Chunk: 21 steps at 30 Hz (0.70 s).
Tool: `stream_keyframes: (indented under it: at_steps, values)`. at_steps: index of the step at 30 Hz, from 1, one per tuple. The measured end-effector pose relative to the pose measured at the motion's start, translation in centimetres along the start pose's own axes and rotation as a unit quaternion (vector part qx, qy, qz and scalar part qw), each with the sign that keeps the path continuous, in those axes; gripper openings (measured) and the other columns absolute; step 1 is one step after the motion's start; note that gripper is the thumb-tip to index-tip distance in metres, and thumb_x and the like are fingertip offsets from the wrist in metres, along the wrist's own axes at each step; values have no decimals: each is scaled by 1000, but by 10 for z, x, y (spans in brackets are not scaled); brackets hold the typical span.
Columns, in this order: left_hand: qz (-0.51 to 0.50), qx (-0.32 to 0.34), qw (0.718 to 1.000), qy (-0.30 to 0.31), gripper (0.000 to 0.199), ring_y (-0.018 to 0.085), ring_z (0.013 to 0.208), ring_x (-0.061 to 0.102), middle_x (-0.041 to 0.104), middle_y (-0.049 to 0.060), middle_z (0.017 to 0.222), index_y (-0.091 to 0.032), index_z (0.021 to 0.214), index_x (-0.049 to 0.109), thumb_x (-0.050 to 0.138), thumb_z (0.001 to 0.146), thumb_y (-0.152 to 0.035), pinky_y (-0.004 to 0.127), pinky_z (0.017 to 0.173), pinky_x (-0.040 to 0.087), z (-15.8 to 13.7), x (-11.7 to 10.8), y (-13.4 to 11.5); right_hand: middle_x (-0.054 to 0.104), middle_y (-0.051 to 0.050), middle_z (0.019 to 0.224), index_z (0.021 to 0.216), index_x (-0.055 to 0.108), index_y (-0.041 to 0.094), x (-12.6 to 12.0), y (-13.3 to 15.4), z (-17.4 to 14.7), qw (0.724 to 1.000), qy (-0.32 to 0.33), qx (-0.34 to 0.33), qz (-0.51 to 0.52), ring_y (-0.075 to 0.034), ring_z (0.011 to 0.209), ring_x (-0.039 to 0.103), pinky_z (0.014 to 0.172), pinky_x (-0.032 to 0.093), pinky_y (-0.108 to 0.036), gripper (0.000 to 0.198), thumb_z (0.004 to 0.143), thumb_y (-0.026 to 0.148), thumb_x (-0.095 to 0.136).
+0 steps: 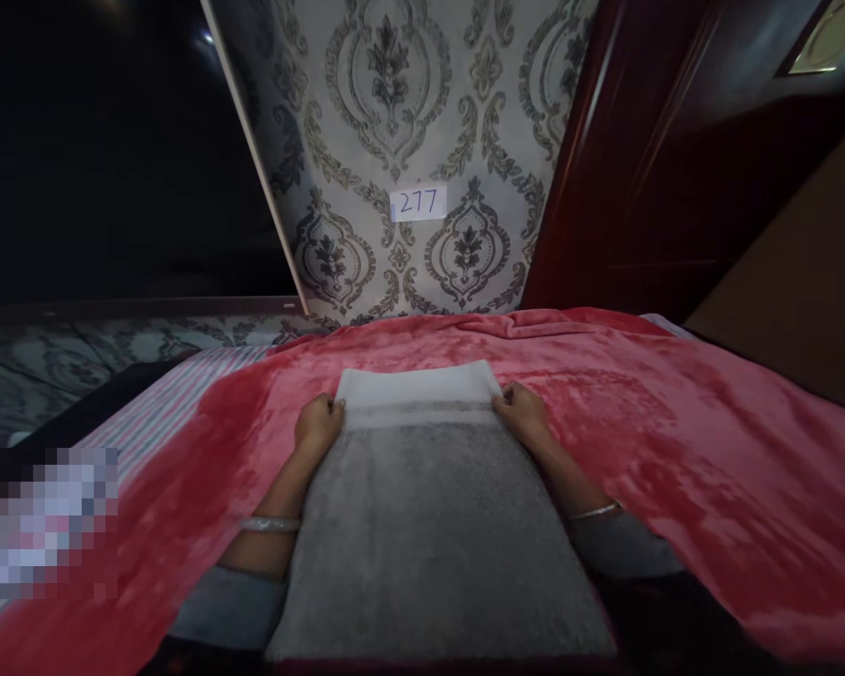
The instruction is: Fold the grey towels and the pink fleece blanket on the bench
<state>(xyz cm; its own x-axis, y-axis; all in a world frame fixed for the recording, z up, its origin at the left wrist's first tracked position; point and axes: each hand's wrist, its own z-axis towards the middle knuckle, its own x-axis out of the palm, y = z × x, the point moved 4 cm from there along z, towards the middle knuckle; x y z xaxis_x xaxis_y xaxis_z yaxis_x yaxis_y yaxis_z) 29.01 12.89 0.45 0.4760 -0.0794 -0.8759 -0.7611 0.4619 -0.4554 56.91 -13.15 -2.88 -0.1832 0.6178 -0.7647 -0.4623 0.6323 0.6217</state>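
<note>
A grey towel [437, 535] with a white band across its far end lies spread out in front of me, over a red and pink blanket [683, 441]. My left hand [319, 422] pinches the towel's left edge close to the white band. On the opposite edge, at about the same height, my right hand [522, 410] grips the towel between thumb and fingers. The far edge sags slightly between the two hands. Fingers under the cloth are hidden.
Striped bedding [161, 399] shows along the left side of the blanket. Beyond the bed stand a patterned wall [394, 113] with a paper marked 277 [418, 202], a large dark screen [113, 150] and a dark red wooden panel [648, 169]. Blurred squares cover the lower left.
</note>
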Motion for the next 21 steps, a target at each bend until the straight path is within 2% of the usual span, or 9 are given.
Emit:
stream_keyframes:
  at_steps: [4, 6, 8, 10, 11, 13, 15, 16, 21]
  values:
    - [20, -2, 1000, 6, 30, 30, 93, 69, 74, 15, 96, -15, 98, 70, 49, 88, -34, 35, 76, 50, -3, -6, -1, 71, -7, 84, 92, 68, 17, -4, 0, -2, 1000, 2, -7, -6, -21, 79, 64, 64, 41, -28, 17, 82, 27, 57]
    - [21, 17, 999, -22, 38, 30, 105, 67, 72, 17, 111, -12, 115, 66, 46, 90, -32, 37, 87, 51, -7, -15, -3, 72, -10, 95, 106, 68, 16, -11, 2, -4, 999, -13, -32, 1, -23, 89, 65, 73, 46, -31, 28, 84, 26, 53]
    - [23, 103, 992, -62, 49, 30, 125, 57, 64, 17, 133, -12, 133, 57, 44, 91, -31, 41, 104, 45, -12, -23, -14, 69, -15, 117, 124, 63, 14, -18, 11, -8, 992, -46, -121, 7, -28, 110, 61, 92, 47, -38, 41, 88, 30, 50]
    - [37, 238, 969, -52, 57, 30, 144, 39, 48, 14, 153, -15, 145, 48, 43, 93, -36, 46, 119, 30, -21, -21, -29, 52, -18, 145, 142, 51, 14, -19, 24, -16, 968, -47, -245, -3, -31, 136, 43, 111, 35, -46, 57, 93, 41, 48]
    - [49, 299, 953, -17, 59, 30, 149, 31, 41, 12, 158, -18, 149, 44, 43, 94, -40, 49, 122, 23, -26, -15, -36, 43, -17, 154, 150, 44, 15, -14, 29, -21, 954, -18, -298, -18, -31, 144, 33, 116, 28, -49, 64, 94, 47, 46]
    - [81, 358, 927, 84, 62, 29, 153, 21, 32, 6, 163, -26, 153, 38, 42, 96, -49, 54, 124, 14, -35, 4, -44, 31, -12, 162, 157, 32, 19, 1, 35, -29, 932, 81, -347, -61, -29, 151, 21, 120, 18, -52, 72, 97, 57, 41]
    - [109, 352, 917, 151, 64, 29, 153, 20, 29, 6, 164, -29, 154, 37, 41, 96, -55, 55, 124, 12, -38, 20, -45, 30, -9, 163, 158, 31, 22, 14, 34, -33, 922, 160, -337, -103, -28, 152, 19, 122, 15, -53, 72, 98, 61, 36]
    - [117, 338, 920, 160, 66, 29, 153, 20, 29, 7, 164, -28, 154, 37, 41, 95, -58, 54, 124, 13, -38, 25, -44, 30, -9, 163, 158, 31, 22, 19, 32, -34, 922, 180, -322, -118, -27, 152, 18, 122, 14, -52, 72, 99, 62, 34]
    - [146, 246, 950, 129, 72, 31, 153, 18, 25, 13, 164, -19, 154, 38, 38, 96, -61, 56, 123, 16, -30, 24, -35, 24, -11, 164, 158, 32, 16, 18, 25, -30, 940, 181, -254, -141, -26, 153, 16, 122, 18, -48, 74, 99, 61, 33]
